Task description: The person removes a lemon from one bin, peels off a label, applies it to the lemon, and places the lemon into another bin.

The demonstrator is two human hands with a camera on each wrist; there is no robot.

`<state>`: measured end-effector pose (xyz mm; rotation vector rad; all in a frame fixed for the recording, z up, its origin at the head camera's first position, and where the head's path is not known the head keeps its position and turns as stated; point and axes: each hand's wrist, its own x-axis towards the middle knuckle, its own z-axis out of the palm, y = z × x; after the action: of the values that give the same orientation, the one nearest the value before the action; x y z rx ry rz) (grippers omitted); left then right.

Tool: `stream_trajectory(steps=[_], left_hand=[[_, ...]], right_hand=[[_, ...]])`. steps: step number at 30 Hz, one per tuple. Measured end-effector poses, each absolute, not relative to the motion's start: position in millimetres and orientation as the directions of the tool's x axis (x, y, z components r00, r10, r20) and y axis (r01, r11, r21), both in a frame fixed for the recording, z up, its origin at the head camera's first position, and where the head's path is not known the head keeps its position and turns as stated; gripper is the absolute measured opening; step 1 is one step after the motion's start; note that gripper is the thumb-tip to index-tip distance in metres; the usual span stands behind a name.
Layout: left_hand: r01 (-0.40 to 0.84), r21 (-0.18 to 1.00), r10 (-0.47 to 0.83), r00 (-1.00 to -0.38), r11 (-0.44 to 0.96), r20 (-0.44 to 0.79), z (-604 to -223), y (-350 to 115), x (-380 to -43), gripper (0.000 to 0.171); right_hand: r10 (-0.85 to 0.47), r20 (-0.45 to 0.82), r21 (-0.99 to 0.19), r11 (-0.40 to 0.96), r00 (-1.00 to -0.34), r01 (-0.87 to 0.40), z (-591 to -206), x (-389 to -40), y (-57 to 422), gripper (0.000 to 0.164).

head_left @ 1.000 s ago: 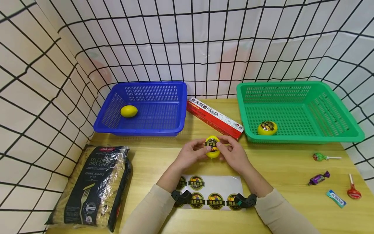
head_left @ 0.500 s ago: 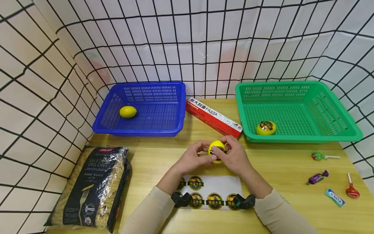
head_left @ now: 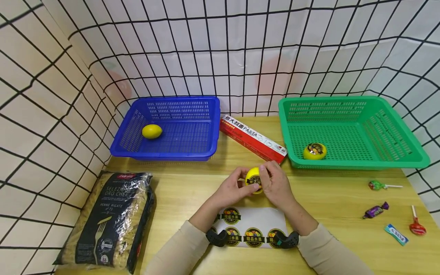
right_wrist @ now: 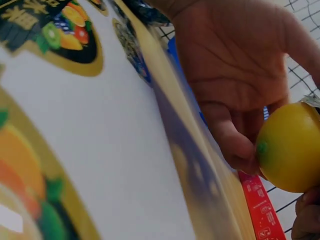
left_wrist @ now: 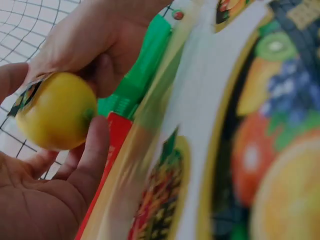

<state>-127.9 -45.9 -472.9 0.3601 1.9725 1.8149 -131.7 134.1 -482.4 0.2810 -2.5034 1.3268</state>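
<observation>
Between my two hands, above the table's middle, is a yellow lemon (head_left: 252,175) with a round black-and-gold fruit sticker (head_left: 253,181) on its near face. My left hand (head_left: 228,191) grips the lemon from the left, its thumb at the sticker's lower edge. From the right, my right hand (head_left: 279,187) holds it too, thumb over the sticker's right side. In the left wrist view, part of the sticker (left_wrist: 27,97) stands off the lemon's skin. Below the hands lies a white sheet of the same stickers (head_left: 264,219), partly covered by the wrist cameras.
A blue basket (head_left: 172,154) with one plain lemon (head_left: 152,131) stands back left. The green basket (head_left: 347,165) back right holds a stickered lemon (head_left: 314,151). A red pasta box (head_left: 252,138) lies between them. Left is a penne bag (head_left: 106,221); right, several sweets (head_left: 375,210).
The lemon has been turned in the hands and brought slightly nearer. The right thumb has slid across the sticker and back to its right side, showing more of the sticker than half a second ago.
</observation>
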Motion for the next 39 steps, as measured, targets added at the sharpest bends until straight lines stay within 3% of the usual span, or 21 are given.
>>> stream_trajectory(steps=[7,11,18,23,29,34,39], left_hand=[[-0.065,0.981,0.408,-0.903,0.181,-0.136,-481.4,-41.0,-127.1,0.041],[-0.032,0.981,0.4,-0.91,0.189,-0.106,-483.2,-40.8,-127.3,0.041],[0.053,0.963,0.411,-0.909,0.266,-0.064,-483.6,-41.8,-127.2,0.039],[0.07,0.957,0.396,-0.917,0.28,-0.048,-483.8,-42.7,-126.8,0.046],[0.078,0.955,0.394,-0.918,0.286,-0.042,-483.0,-43.8,-127.3,0.054],[0.16,0.915,0.367,-0.93,0.371,0.014,-481.9,-44.4,-127.6,0.052],[0.116,0.926,0.34,-0.94,0.36,-0.015,-481.8,-44.0,-127.1,0.059]], right_hand=[[0.092,0.188,-0.857,0.502,-0.978,-0.117,-480.7,-131.1,130.6,0.038],[0.091,0.155,-0.877,0.471,-0.984,-0.095,-477.3,-128.9,128.5,0.037],[0.105,0.173,-0.914,0.387,-0.979,-0.12,-479.3,-124.4,124.2,0.031],[0.046,0.237,-0.932,0.294,-0.97,-0.213,-484.3,-120.7,120.5,0.016],[0.034,0.338,-0.892,0.329,-0.94,-0.309,-488.7,-118.6,116.3,0.008],[0.039,0.337,-0.893,0.329,-0.941,-0.307,-488.5,-118.1,114.7,0.008],[0.037,0.32,-0.899,0.327,-0.947,-0.291,-488.6,-118.3,114.1,0.01]])
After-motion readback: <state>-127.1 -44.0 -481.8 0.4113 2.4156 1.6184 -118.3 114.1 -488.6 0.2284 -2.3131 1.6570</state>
